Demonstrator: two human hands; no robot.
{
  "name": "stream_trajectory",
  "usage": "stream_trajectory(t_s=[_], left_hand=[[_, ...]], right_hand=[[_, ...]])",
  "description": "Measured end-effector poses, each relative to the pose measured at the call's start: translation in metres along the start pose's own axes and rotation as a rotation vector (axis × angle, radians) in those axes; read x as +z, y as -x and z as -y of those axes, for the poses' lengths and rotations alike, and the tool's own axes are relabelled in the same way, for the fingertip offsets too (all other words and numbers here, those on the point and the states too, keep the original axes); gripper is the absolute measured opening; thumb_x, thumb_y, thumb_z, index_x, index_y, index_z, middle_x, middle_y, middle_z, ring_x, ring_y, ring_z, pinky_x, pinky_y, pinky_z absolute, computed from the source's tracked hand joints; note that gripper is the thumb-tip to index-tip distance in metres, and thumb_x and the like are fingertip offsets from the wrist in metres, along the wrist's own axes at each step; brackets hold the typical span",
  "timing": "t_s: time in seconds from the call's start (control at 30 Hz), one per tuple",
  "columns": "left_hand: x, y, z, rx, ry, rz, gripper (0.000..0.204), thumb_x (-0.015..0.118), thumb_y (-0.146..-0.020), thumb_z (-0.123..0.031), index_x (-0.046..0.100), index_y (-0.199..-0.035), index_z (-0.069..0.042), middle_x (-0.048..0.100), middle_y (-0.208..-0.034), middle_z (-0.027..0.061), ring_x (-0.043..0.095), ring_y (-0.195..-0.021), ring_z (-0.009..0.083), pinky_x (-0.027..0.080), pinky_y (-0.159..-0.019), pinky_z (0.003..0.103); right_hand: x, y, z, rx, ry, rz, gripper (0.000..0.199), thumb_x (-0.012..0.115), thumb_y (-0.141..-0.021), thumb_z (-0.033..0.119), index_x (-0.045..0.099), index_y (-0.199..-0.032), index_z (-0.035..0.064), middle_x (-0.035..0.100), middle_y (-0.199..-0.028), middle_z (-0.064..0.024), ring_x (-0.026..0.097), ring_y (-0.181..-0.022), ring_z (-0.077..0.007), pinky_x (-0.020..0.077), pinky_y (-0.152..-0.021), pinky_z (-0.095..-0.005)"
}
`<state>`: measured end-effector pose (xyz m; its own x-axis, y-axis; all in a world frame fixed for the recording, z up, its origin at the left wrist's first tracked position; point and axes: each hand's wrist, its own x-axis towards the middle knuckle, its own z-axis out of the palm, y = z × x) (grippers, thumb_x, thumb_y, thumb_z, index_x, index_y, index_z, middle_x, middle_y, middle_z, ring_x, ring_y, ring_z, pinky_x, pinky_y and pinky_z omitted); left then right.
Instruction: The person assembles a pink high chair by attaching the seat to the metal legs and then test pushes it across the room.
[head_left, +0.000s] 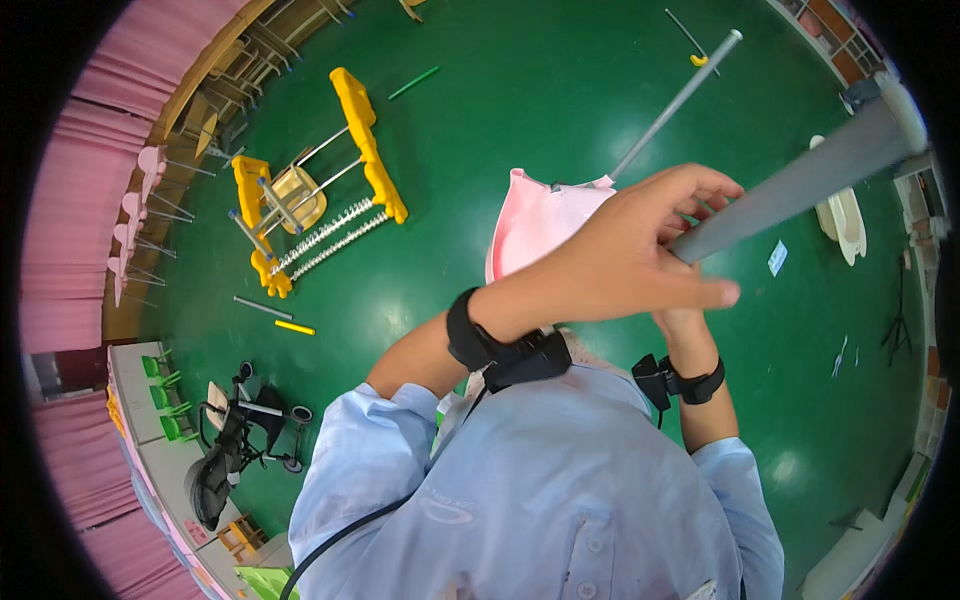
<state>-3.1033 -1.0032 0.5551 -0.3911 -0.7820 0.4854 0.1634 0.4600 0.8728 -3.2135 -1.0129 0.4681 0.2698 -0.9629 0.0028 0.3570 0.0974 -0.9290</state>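
A pink plastic panel [540, 218] with raised edges lies in front of me, partly covered by my left arm. From its far corner rises a thin grey metal tube [680, 108]. A thicker-looking grey tube [800, 180] slants up close to the camera. My left hand [640, 245] curls around the low end of this near tube, thumb on the near side and fingers on the far side. My right hand [680, 320] is underneath, mostly hidden behind the left; its fingers do not show.
Left on the green floor stands a yellow-ended frame [375, 165] with a small chair inside. Loose grey [262, 307] and yellow rods [295, 327] lie nearby. A black stroller [240, 430] stands lower left, pink chairs [135, 215] at the wall. A cream plastic piece [845, 220] lies right.
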Motion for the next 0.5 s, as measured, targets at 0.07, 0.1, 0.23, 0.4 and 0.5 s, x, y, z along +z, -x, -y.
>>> stream_trajectory(t_s=[0.07, 0.1, 0.23, 0.4, 0.5], left_hand=[[-0.009, -0.046, 0.015, -0.263, -0.094, 0.014, 0.049, 0.071, -0.064, -0.017, 0.044, -0.103, -0.003, 0.049, -0.1, 0.0061, 0.049, -0.084, 0.0107, 0.043, -0.071, 0.024], [-0.011, -0.074, 0.022, -0.128, -0.102, -0.035, 0.034, 0.07, -0.066, -0.021, 0.051, -0.087, -0.002, 0.051, -0.079, 0.0028, 0.047, -0.066, 0.007, 0.04, -0.057, 0.022], [-0.046, -0.17, 0.051, -0.3, -0.127, -0.126, 0.035, 0.066, -0.069, -0.026, 0.047, -0.051, -0.004, 0.039, -0.047, -0.0043, 0.038, -0.044, 0.0047, 0.028, -0.041, 0.023], [-0.113, -0.272, 0.123, -0.297, -0.164, -0.108, 0.03, 0.066, -0.065, -0.021, 0.051, -0.054, 0.002, 0.045, -0.047, 0.0008, 0.04, -0.044, 0.0073, 0.032, -0.041, 0.026], [-0.161, -0.33, 0.153, -0.253, -0.059, -0.114, 0.028, 0.063, -0.068, -0.014, 0.045, -0.049, -0.004, 0.039, -0.044, -0.0025, 0.034, -0.04, 0.0044, 0.023, -0.038, 0.022]], right_hand=[[-0.006, -0.039, 0.002, -0.104, 0.069, 0.023, 0.013, 0.056, -0.072, 0.009, 0.045, -0.074, 0.0043, 0.045, -0.07, -0.0011, 0.044, -0.064, -0.0099, 0.0345, -0.056, -0.0244], [-0.008, -0.057, 0.002, -0.162, 0.106, 0.026, 0.016, 0.056, -0.074, 0.011, 0.045, -0.083, 0.0033, 0.046, -0.079, -0.0025, 0.045, -0.071, -0.0108, 0.0362, -0.061, -0.025], [-0.018, -0.135, 0.019, -0.086, 0.198, 0.037, 0.041, 0.056, -0.08, 0.019, 0.04, -0.113, 0.0001, 0.046, -0.108, -0.0079, 0.045, -0.098, -0.0153, 0.0388, -0.08, -0.0279], [-0.065, -0.255, 0.069, 0.014, 0.187, 0.171, 0.045, 0.056, -0.076, 0.009, 0.036, -0.115, 0.0001, 0.047, -0.106, -0.0087, 0.046, -0.099, -0.0166, 0.0405, -0.08, -0.0293], [-0.121, -0.305, 0.109, -0.003, 0.152, 0.098, 0.045, 0.052, -0.078, 0.005, 0.033, -0.119, 0.0036, 0.042, -0.115, -0.0106, 0.042, -0.109, -0.0199, 0.0369, -0.088, -0.0311]])
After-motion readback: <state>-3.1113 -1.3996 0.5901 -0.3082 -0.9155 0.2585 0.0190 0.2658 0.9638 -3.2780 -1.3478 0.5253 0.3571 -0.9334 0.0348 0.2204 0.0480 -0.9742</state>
